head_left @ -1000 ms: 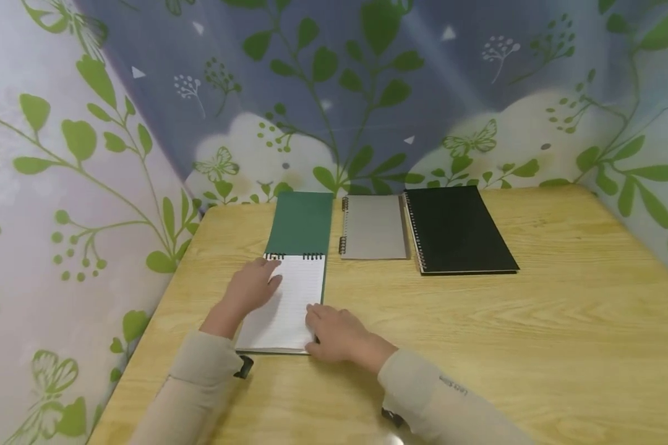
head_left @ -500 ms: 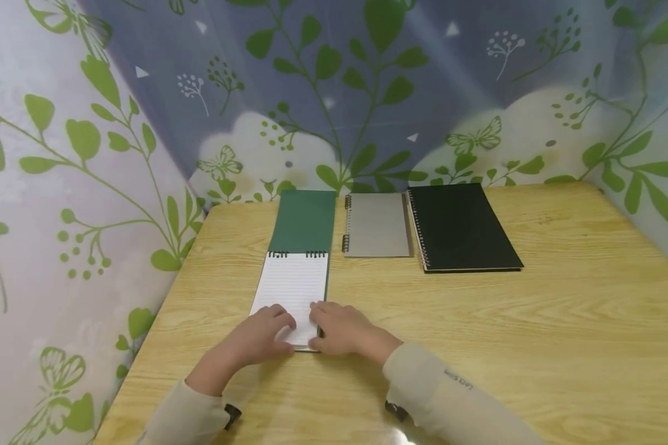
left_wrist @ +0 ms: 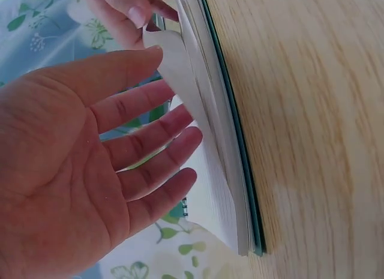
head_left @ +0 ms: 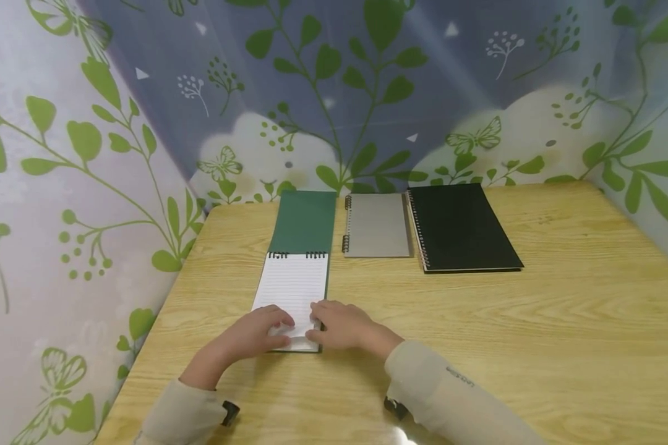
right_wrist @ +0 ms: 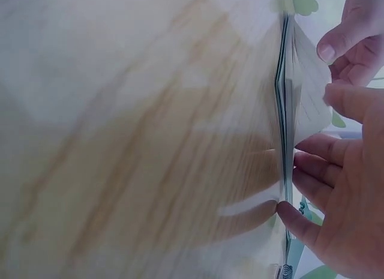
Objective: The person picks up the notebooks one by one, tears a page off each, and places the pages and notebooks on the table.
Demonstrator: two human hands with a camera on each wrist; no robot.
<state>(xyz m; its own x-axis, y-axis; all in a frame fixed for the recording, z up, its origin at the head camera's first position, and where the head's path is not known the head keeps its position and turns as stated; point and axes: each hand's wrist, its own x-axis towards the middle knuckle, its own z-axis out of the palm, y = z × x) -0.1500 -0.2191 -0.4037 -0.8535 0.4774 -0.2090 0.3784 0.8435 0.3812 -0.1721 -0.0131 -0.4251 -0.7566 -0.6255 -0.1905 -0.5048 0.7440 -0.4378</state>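
A top-spiral notepad (head_left: 295, 281) lies on the table with its green cover (head_left: 303, 221) flipped back and lined white paper showing. My left hand (head_left: 258, 332) is at the lower left of the notepad, fingers spread and gently bent over the paper. Its thumb tip is at the raised edge of the top page (left_wrist: 180, 66) in the left wrist view. Opposite, my right hand (head_left: 342, 324) holds the lifted corner of that page between thumb and fingers, its other fingers along the notepad's right side. The loose page bows up from the stack beneath.
A grey spiral notebook (head_left: 377, 225) lies closed to the right of the green cover. Beside it is a larger black spiral notebook (head_left: 462, 228), also closed. The wooden table (head_left: 534, 346) backs onto a leaf-patterned wall covering (head_left: 362, 93).
My left hand has come down from near the spiral to the notepad's bottom edge. The right hand stays at the right side, and the page's bottom edge now stands up between both hands.
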